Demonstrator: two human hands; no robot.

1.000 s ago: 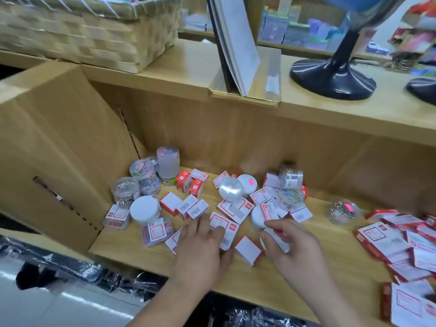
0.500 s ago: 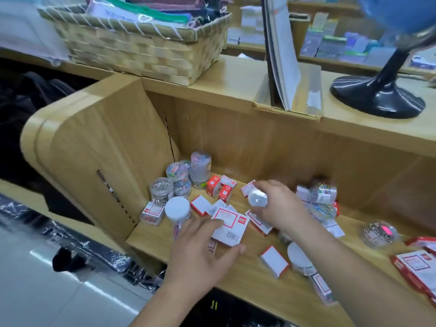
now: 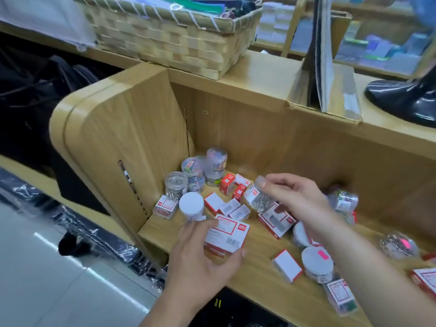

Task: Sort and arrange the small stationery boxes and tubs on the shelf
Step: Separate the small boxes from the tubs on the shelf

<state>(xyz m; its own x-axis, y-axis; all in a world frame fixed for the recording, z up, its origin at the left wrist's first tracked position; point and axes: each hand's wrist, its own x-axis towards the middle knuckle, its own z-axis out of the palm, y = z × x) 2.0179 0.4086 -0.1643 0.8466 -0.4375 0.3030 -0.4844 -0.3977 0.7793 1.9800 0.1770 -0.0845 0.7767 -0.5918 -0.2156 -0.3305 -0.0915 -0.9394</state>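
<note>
The right hand [image 3: 299,199] has picked up the clear tub [image 3: 257,199].

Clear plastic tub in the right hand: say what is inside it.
The clear plastic tub holds silvery metal bits, probably clips or pins. Its red-and-white label and the right hand hide the rest.

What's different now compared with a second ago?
The left hand picked a white-and-red box up off the shelf. The right hand reached back and lifted a clear tub of metal clips. The corner tubs stayed put.
</note>
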